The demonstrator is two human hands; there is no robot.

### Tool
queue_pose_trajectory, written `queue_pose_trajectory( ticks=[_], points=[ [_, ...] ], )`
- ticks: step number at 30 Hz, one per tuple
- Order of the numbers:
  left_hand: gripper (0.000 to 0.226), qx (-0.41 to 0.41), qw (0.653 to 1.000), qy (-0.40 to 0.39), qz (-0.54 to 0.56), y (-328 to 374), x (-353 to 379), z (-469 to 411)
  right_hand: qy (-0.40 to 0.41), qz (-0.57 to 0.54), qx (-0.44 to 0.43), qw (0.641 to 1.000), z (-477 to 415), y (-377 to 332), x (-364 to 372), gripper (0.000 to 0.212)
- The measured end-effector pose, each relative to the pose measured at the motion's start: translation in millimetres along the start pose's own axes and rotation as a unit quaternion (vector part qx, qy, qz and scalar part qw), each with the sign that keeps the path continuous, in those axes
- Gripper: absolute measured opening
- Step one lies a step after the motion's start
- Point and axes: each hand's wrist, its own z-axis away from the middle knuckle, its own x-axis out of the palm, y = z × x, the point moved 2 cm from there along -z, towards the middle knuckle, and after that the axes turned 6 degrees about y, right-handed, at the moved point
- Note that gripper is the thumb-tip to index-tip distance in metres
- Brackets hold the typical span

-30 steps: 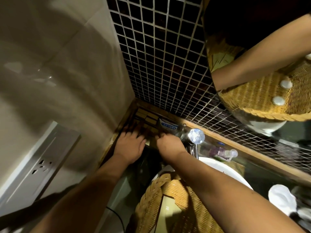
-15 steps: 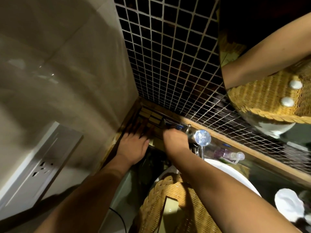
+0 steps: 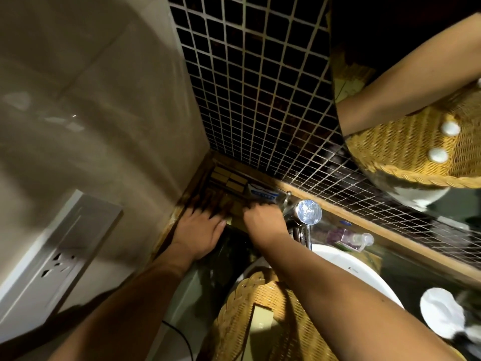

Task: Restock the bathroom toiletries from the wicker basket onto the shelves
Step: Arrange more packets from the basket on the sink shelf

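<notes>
Wicker basket (image 3: 263,316) sits near, on the basin. Both hands work the far left corner shelf (image 3: 263,175): left hand (image 3: 199,230) lies flat, fingers spread, on the small boxes (image 3: 229,178); right hand (image 3: 263,217) seems curled, its grasp hidden. Nudge boxes square, snug against the wall.

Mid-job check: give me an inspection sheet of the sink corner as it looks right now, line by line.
Surface: wooden ledge along the mosaic tile wall, dim in the corner.
Job's things: small tan packets stacked in the corner, a blue and white packet beside them; wicker basket on the basin.
Clutter: clear pump bottle lying on its side right of the tap.
Grips: left hand flat by the packets; right hand knuckles up, grip hidden.
Cables: one dark cable below the counter.
Surroundings: wall socket at left, mirror at right.
</notes>
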Motion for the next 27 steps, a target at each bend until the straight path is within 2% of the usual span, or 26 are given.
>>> queue_pose_trajectory(
  ticks=[5, 9, 14, 18, 23, 27],
  points=[
    [0.061, -0.018, 1.000, -0.001, 0.004, 3.6, 1.9, -4.0, -0.077, -0.039, -0.037, 0.996, 6.7, -0.4, 11.9, 0.037],
    [0.056, -0.013, 1.000, 0.021, 0.008, 5.0, 2.2, -2.5, -0.104, 0.013, -0.087, 0.991, 4.6, 6.2, 18.8, 0.044],
    [0.054, 0.028, 0.999, 0.029, 0.006, 5.5, 7.4, 10.1, -0.112, 0.049, -0.057, 0.991, 6.5, 4.9, 29.7, 0.046],
    [0.053, 0.001, 1.000, 0.014, 0.014, 7.9, 2.8, 5.6, -0.137, 0.019, -0.027, 0.990, 8.1, 2.6, 33.8, 0.050],
    [0.058, -0.003, 1.000, 0.000, -0.008, 12.1, -7.9, 6.3, -0.158, 0.005, -0.034, 0.987, 9.0, 4.0, 12.0, 0.062],
    [0.064, -0.024, 0.999, -0.014, -0.032, 18.4, -27.2, 9.0, -0.132, -0.023, -0.011, 0.991, 25.2, 4.8, -13.1, 0.066]
  ],
)
